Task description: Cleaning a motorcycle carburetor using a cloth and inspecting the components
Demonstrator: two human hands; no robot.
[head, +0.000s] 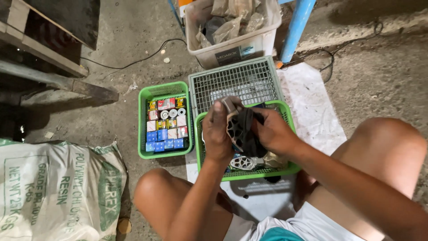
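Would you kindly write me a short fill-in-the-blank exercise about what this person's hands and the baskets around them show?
1. Both hands, left hand and right hand, hold a perforated metal part wrapped in a ____ cloth.
2. The hands work above a ____ plastic basket.
3. The small boxes fill the basket on the person's ____ side.
4. Behind it lies a ____ mesh crate.

Missing words: black; green; left; grey

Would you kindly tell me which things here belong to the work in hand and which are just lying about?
In use:
- left hand and right hand, both on the perforated metal part and black cloth
- green basket beneath them, holding a similar part

Lying about:
- green basket of small boxes
- grey basket
- white tub
- printed sack
- blue pole
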